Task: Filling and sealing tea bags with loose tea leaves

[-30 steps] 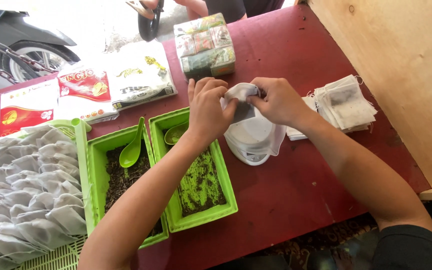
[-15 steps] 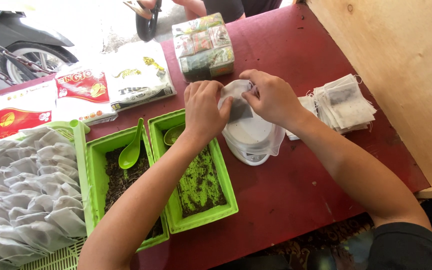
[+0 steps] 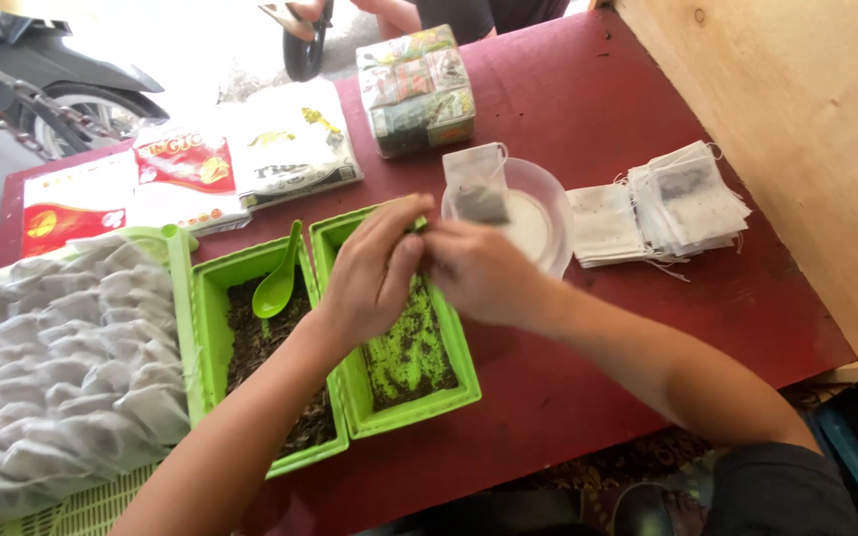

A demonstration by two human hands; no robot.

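My left hand [image 3: 374, 276] and my right hand [image 3: 477, 273] meet fingertip to fingertip over the far end of the right green tray [image 3: 419, 402], which holds dark loose tea. What the fingers pinch is hidden. A small white filter bag [image 3: 476, 184] with a dark fill leans upright in the clear bowl [image 3: 543, 218] just beyond my hands, with no hand on it. A green spoon [image 3: 278, 283] lies in the left green tray [image 3: 203, 328].
Empty filter bags [image 3: 682, 199] are stacked at the right by a wooden wall [image 3: 806, 129]. A green basket of filled bags [image 3: 62, 347] is at the left. Tea packets [image 3: 290, 144] and a wrapped block [image 3: 417, 89] lie at the far edge. Another person [image 3: 399, 12] is beyond.
Both hands let go of the filter bag, which now stands in the bowl. They moved toward me and left, over the right green tray.
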